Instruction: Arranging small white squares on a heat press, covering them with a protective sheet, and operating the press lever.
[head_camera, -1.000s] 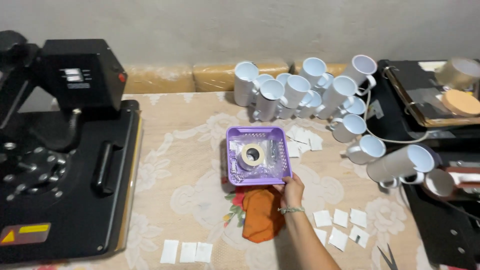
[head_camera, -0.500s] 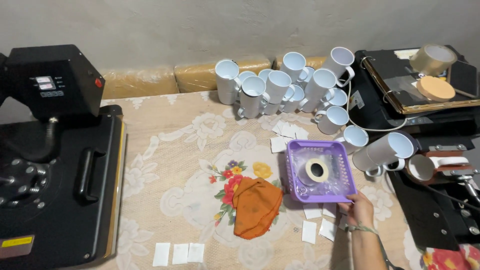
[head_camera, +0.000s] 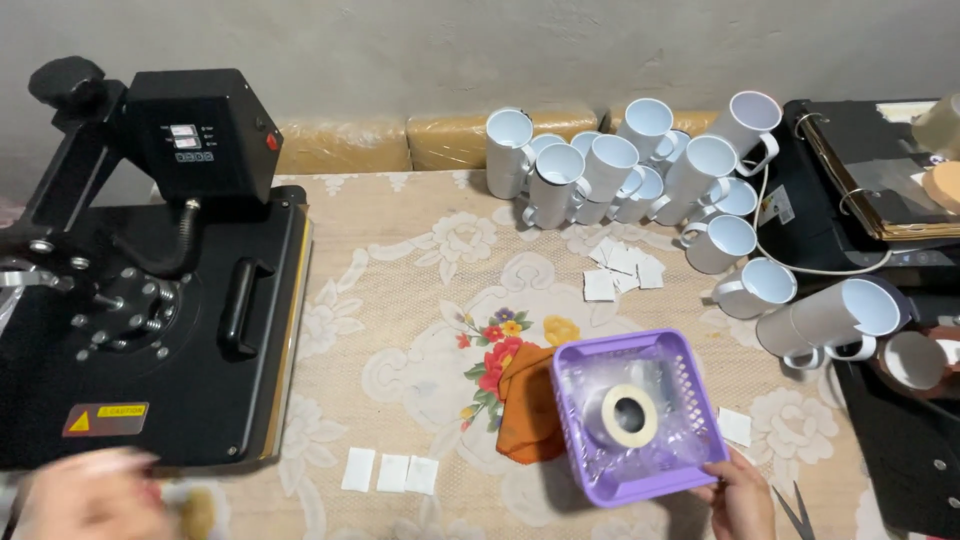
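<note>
Head view, looking down on a table (head_camera: 400, 260) covered by a floral lace cloth. The right hand (head_camera: 742, 497) grips the near right corner of a purple slatted basket (head_camera: 640, 412), fingers curled over the rim; the basket sits flat on the table at centre right, steadied by that one corner hold. Inside it lies one roll of tape (head_camera: 627, 415) on its side, on crumpled clear plastic. One orange cloth (head_camera: 525, 415) lies just beside the basket's left edge, partly tucked under it. The left hand (head_camera: 85, 500) shows at the lower left as a blur near the front edge of the black heat press (head_camera: 150, 300); whether it is open or holds anything cannot be told.

White mugs (head_camera: 640, 170), roughly fifteen, stand clustered at the far right of the table, most upright, a few tipped on their sides, close beside a second black machine (head_camera: 870, 190). Three white paper slips (head_camera: 390, 472) lie in a row near the front edge, a loose pile of about six more (head_camera: 622, 268) below the mugs, and one (head_camera: 735, 427) right of the basket. A pair of scissors (head_camera: 795, 510) lies just beside the right hand.
</note>
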